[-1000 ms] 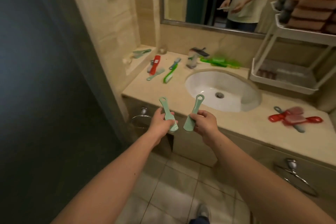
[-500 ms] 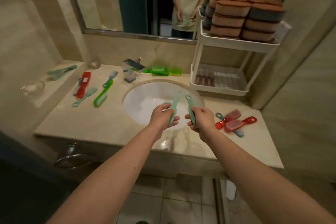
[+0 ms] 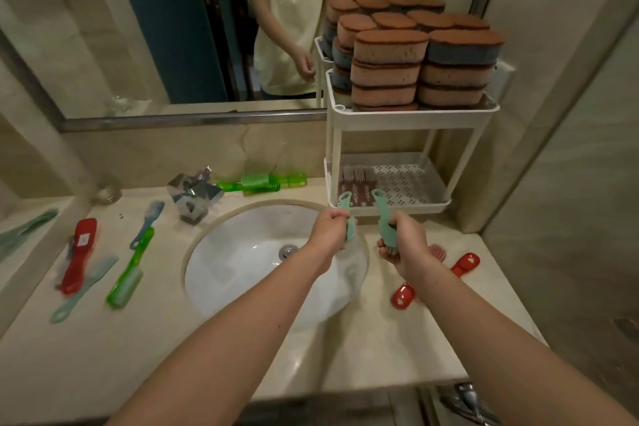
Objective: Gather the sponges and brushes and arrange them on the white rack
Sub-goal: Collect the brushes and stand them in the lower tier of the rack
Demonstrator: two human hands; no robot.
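On the far left ledge lies a teal brush (image 3: 26, 231), blurred. On the counter (image 3: 103, 356) left of the sink (image 3: 242, 273) we see a red brush (image 3: 80, 252), with a pale teal brush (image 3: 83, 287) just beside it. Further right a blue brush (image 3: 148, 222) lies end to end with a green brush (image 3: 129, 270). Behind the faucet (image 3: 193, 192), against the far wall, lie more green brushes (image 3: 264, 181).

Our left hand (image 3: 328, 230) is over the right edge of the sink, fingers curled round a teal brush (image 3: 344, 201) with its looped handle pointing up. Our right hand (image 3: 401, 244) is just beside it, gripping a second teal brush (image 3: 382, 218) the same way. Both handle loops are in front of the near rim of the white rack (image 3: 408, 121).

The rack stands at the far right of the counter. Its top tier carries stacked brown sponges (image 3: 387, 55). Its lower tier holds brushes (image 3: 356, 178) at the left side. On the counter near our right forearm lie two red brushes (image 3: 403, 296), partly hidden, and a pink-bristled one (image 3: 438, 251).
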